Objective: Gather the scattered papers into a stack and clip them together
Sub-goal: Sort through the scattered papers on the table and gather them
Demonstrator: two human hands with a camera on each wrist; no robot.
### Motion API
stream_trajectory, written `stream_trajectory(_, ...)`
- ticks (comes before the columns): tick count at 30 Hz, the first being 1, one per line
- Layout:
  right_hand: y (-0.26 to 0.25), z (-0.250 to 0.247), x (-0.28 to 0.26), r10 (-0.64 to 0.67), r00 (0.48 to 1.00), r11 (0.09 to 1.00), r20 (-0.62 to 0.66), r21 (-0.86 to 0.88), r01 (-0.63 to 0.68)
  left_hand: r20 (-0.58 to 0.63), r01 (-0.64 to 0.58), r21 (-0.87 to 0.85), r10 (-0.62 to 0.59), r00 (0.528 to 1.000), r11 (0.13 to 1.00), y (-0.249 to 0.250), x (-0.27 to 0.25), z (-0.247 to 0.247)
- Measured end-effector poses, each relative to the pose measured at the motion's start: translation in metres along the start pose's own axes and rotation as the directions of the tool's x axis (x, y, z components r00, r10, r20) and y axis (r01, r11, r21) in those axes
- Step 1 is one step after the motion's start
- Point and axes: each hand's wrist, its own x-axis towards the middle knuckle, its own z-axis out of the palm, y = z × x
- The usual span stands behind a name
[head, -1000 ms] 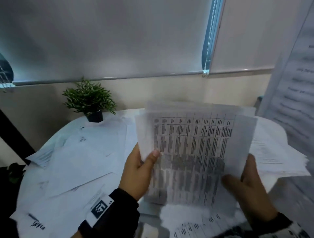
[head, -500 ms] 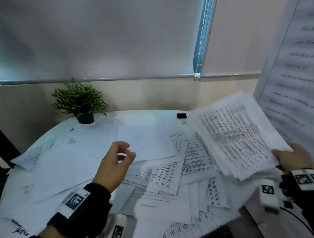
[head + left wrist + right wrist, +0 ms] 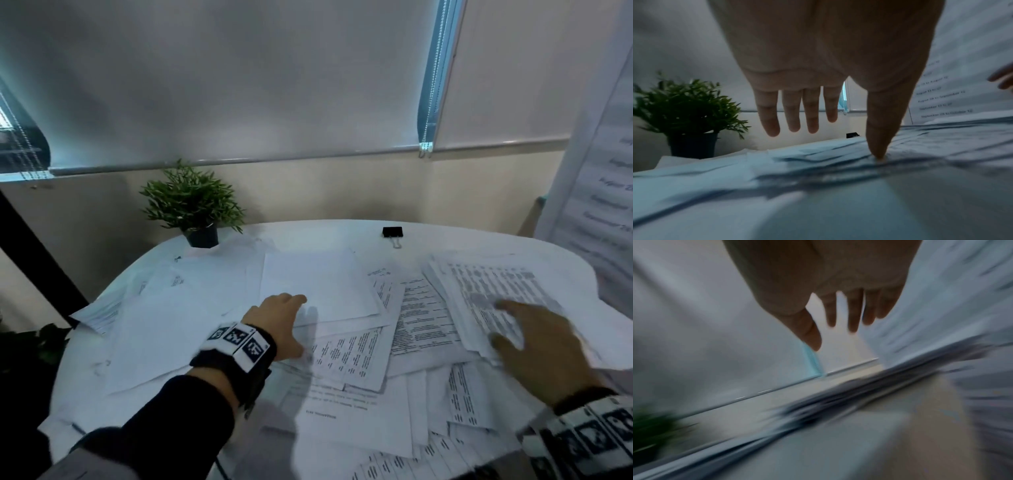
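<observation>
Fingers (image 3: pixel 812 113) of left hand (image 3: pixel 279 325) spread, thumb touching scattered papers (image 3: pixel 346 356); right hand (image 3: pixel 544 346) splayed above stack (image 3: pixel 479 284).

We see a small green potted plant (image 3: pixel 193 205) in a dark pot at the white bench's (image 3: pixel 308 233) far left edge, lowered roller blinds (image 3: pixel 222 78) behind it, and a printed banner (image 3: pixel 603 192) at right.

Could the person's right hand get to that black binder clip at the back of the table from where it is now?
Probably yes. The right hand is open and holds nothing, and the binder clip lies alone on bare table beyond the papers, with nothing standing between.
</observation>
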Motion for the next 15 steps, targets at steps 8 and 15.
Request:
stream_trajectory(8, -0.060, 0.023, -0.035, -0.286, 0.776, 0.941, 0.563, 0.014, 0.337, 0.103, 0.008, 0.189, -0.028, 0.994, 0.982, 0.017, 0.021, 0.009)
stream_trajectory(15, -0.056, 0.019, -0.032, -0.304, 0.814, 0.944, 0.495, 0.041, 0.328, -0.107, 0.084, 0.218, -0.062, 0.992, 0.972, 0.025, 0.006, -0.015)
